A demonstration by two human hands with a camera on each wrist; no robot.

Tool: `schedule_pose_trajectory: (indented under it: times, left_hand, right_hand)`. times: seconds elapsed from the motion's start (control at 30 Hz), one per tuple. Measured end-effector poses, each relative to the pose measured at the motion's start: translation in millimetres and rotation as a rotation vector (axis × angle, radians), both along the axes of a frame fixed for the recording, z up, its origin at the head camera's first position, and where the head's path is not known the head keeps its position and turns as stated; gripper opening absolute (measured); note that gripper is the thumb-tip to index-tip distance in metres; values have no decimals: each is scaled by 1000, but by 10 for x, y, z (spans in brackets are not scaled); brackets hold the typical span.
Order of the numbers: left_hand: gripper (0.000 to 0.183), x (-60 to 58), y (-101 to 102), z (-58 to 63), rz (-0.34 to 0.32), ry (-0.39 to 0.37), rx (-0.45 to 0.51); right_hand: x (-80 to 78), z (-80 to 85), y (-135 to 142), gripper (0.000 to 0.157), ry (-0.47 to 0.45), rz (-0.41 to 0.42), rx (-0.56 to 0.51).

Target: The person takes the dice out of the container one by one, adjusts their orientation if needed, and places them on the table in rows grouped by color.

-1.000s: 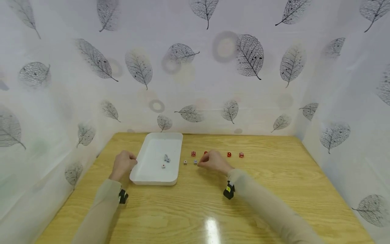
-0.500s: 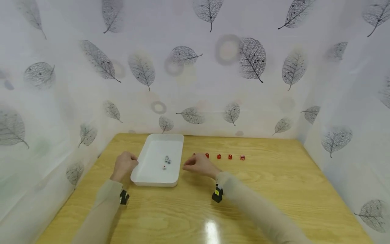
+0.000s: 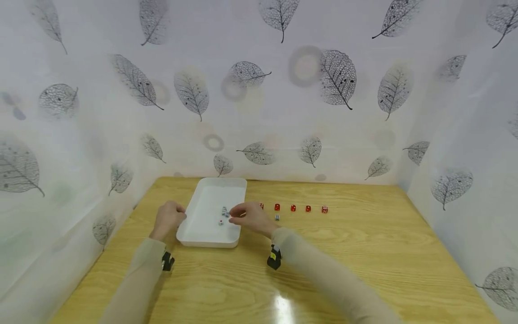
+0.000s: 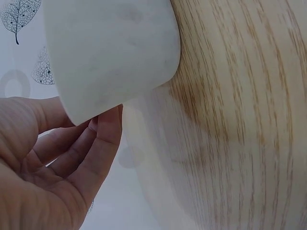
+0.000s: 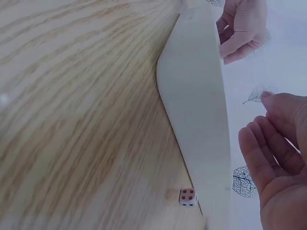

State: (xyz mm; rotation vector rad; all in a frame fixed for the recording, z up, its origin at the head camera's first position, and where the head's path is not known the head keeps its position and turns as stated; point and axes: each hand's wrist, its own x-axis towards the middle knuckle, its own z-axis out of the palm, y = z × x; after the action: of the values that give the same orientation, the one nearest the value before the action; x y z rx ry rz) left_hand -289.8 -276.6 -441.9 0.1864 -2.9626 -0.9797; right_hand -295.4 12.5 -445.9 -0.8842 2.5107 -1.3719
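My left hand point(image 3: 167, 220) pinches the left rim of a white plastic tray point(image 3: 194, 225); in the left wrist view, the thumb and fingers point(image 4: 109, 127) meet at the tray's edge. Over the tray's right rim is my right hand point(image 3: 252, 218), its thumb and fingers apart with nothing between them. Close to its fingertips, a few small white dice point(image 3: 225, 211) lie inside the tray, with another white die point(image 3: 221, 222) nearer the front. The right wrist view shows a white die with red pips point(image 5: 188, 197) on the table beside the tray's outer wall.
Several red dice point(image 3: 293, 208) stand in a row on the wooden table point(image 3: 344, 261) to the right of the tray. One white die point(image 3: 277, 217) sits in front of that row. A leaf-patterned curtain point(image 3: 259, 112) surrounds the table at the back and sides.
My right hand has moved left from the table by the red dice to above the tray's right side, uncovering the red row and a white die. My left hand stays on the rim.
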Motion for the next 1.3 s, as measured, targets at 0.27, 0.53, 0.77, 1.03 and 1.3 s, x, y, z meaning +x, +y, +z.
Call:
schedule_pose_trajectory:
  times: [0.27, 0.53, 0.77, 1.03, 1.3]
  left_hand:
    - [21, 0, 10, -11, 15, -25, 1]
    - [20, -9, 6, -12, 19, -31, 3]
    - [20, -11, 6, 8, 9, -24, -2]
    - [21, -14, 21, 13, 18, -21, -12]
    - [20, 7, 25, 31, 7, -16, -26]
  right_hand:
    - [-77, -56, -163, 25, 36, -4, 133]
    - [-158, -54, -298, 23, 66, -28, 236]
    - [-235, -46, -389, 22, 79, -45, 290]
    - [-258, -94, -511, 20, 98, -32, 411]
    - [-208, -131, -611, 21, 103, -55, 522]
